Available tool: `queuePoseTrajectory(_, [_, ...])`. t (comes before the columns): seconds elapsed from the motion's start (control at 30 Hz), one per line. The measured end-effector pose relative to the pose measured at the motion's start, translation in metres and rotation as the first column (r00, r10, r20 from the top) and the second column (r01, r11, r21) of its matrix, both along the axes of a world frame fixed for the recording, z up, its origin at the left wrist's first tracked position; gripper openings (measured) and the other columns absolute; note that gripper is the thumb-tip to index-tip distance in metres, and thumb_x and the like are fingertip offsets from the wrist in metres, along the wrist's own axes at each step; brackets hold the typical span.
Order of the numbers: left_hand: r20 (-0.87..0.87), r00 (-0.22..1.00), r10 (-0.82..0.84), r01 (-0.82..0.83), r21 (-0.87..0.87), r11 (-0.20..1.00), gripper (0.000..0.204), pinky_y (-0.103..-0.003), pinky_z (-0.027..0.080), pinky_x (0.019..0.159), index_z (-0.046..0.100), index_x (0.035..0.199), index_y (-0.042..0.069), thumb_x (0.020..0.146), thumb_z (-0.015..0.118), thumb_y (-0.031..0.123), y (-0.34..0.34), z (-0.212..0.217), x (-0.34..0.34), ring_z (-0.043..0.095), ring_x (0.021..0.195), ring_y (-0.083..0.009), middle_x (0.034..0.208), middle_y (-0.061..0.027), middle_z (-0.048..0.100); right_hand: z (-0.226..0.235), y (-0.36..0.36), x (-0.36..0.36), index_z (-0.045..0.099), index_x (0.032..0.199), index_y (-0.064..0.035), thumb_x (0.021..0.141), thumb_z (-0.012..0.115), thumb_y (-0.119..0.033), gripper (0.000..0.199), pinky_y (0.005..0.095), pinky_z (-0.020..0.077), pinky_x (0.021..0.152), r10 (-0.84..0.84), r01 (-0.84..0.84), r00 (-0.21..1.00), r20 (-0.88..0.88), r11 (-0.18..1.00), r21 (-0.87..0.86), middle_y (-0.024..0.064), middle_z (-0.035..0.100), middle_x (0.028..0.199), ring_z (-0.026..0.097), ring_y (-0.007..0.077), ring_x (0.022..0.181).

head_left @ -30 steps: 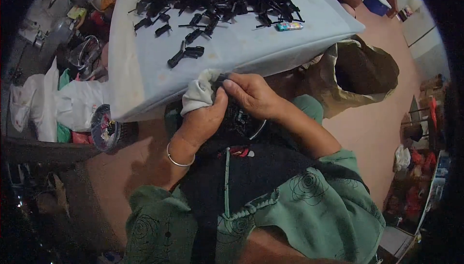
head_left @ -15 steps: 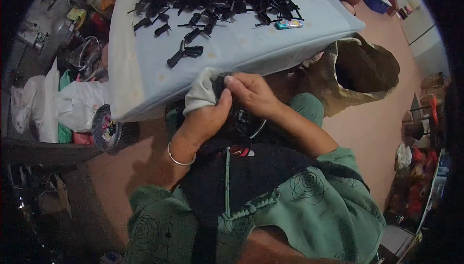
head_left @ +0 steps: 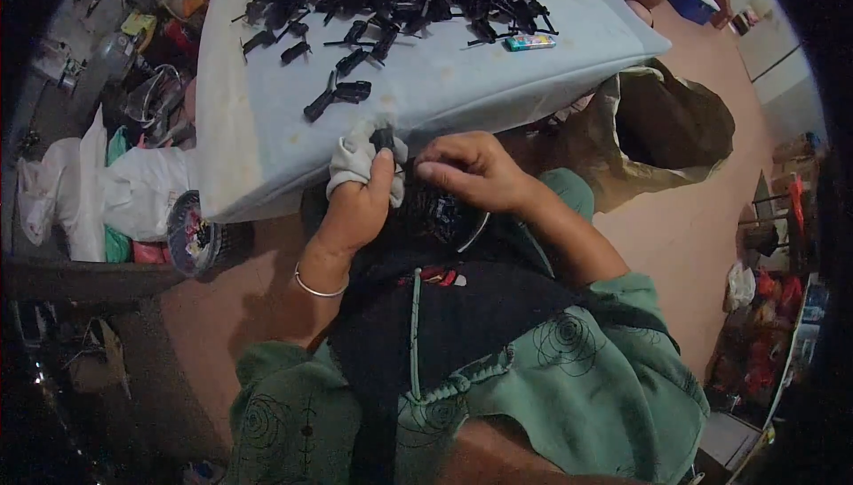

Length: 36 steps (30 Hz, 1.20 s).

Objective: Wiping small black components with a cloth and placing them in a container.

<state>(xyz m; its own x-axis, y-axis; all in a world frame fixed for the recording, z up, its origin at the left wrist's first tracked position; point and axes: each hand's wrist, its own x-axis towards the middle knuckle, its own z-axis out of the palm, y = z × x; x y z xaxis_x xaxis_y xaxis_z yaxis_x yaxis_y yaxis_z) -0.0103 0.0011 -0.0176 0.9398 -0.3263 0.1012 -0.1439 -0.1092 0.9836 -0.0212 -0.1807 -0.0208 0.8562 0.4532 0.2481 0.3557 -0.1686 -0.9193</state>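
Though open, sack (head_left: 591, 163) beside table (head_left: 444, 94).

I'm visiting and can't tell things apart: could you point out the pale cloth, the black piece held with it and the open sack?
Pale cloth (head_left: 350, 163): head view, on its folds.
Black piece (head_left: 383, 139): head view, on its visible end.
Open sack (head_left: 597, 170): head view, on its outer wall.

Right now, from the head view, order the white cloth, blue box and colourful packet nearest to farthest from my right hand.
1. White cloth: left of your right hand, in your left hand.
2. Colourful packet: ahead, on the table.
3. Blue box: ahead and right, beyond the table.
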Motion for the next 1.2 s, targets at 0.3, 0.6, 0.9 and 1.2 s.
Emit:
queuePoseTrajectory(0.3, [0.102, 0.980, -0.168, 0.175, -0.063, 0.983, 0.026, -0.019, 0.037, 0.055, 0.043, 0.108, 0.002, 0.082, 0.040, 0.006, -0.004, 0.009, -0.004, 0.041, 0.061, -0.0058, 0.081, -0.0026, 0.046, 0.011, 0.019, -0.002, 0.050, 0.068, -0.0007, 0.085, 0.053, -0.015, 0.022, 0.0242, 0.0336, 0.048, -0.207, 0.221, 0.965, -0.159, 0.972, 0.077, -0.0019, 0.042, 0.058, 0.037, 0.0052, 0.057])
queuePoseTrajectory(0.6, [0.403, 0.914, -0.040, -0.053, 0.217, 0.975, 0.025, -0.032, 0.042, 0.068, 0.045, 0.102, 0.000, 0.077, 0.044, 0.004, -0.007, 0.004, -0.006, 0.052, 0.074, -0.0218, 0.086, -0.0123, 0.051, 0.011, 0.027, 0.000, 0.050, 0.074, 0.0018, 0.086, 0.046, -0.021, 0.026, 0.0378, 0.0396, 0.053, -0.159, 0.164, 0.986, 0.058, 0.981, -0.103, 0.0220, 0.049, 0.063, 0.042, 0.0360, 0.054])
queuePoseTrajectory(0.9, [0.286, 0.949, -0.136, 0.020, 0.375, 0.927, 0.033, -0.035, 0.042, 0.075, 0.045, 0.109, 0.002, 0.077, 0.051, 0.010, 0.016, -0.008, 0.003, 0.052, 0.084, -0.0321, 0.092, -0.0179, 0.051, 0.009, 0.021, 0.031, 0.052, 0.073, 0.0002, 0.086, 0.050, -0.022, 0.026, 0.0297, 0.0380, 0.050, -0.128, 0.106, 0.990, -0.057, 0.952, -0.289, 0.0109, 0.048, 0.056, 0.042, 0.0146, 0.051])
queuePoseTrajectory(1.2, [0.072, 0.994, -0.085, 0.071, 0.172, 0.983, 0.023, -0.026, 0.044, 0.070, 0.054, 0.102, 0.002, 0.084, 0.052, 0.015, 0.023, -0.015, 0.006, 0.054, 0.079, -0.0152, 0.087, -0.0084, 0.057, 0.002, 0.050, 0.103, 0.051, 0.095, -0.0040, 0.074, 0.057, -0.024, 0.030, 0.0440, 0.0436, 0.062, -0.212, 0.431, 0.888, 0.409, 0.694, -0.577, 0.0180, 0.058, 0.072, 0.056, 0.0364, 0.072])
